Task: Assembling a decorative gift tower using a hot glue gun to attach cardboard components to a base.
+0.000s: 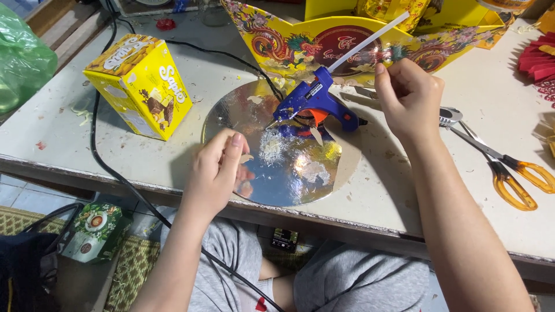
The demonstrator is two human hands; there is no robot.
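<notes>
A round silver reflective disc [289, 167] lies flat on the white table [404, 190], smeared with dried glue. A blue glue gun [317, 103] with an orange trigger and a white glue stick stands on it, nozzle pointing left. My left hand [218, 169] rests on the disc's left edge, fingers curled, pinching a small pale scrap between thumb and fingertips. My right hand [407, 97] hovers to the right of the glue gun, its fingertips closed on the edge of a yellow decorated paper piece [324, 43] with dragon patterns.
A yellow snack box [139, 84] stands at the left. Orange-handled scissors [511, 170] lie at the right edge. A black cable [98, 150] runs off the table's front. A green plastic bag [20, 58] sits far left; red paper [540, 58] far right.
</notes>
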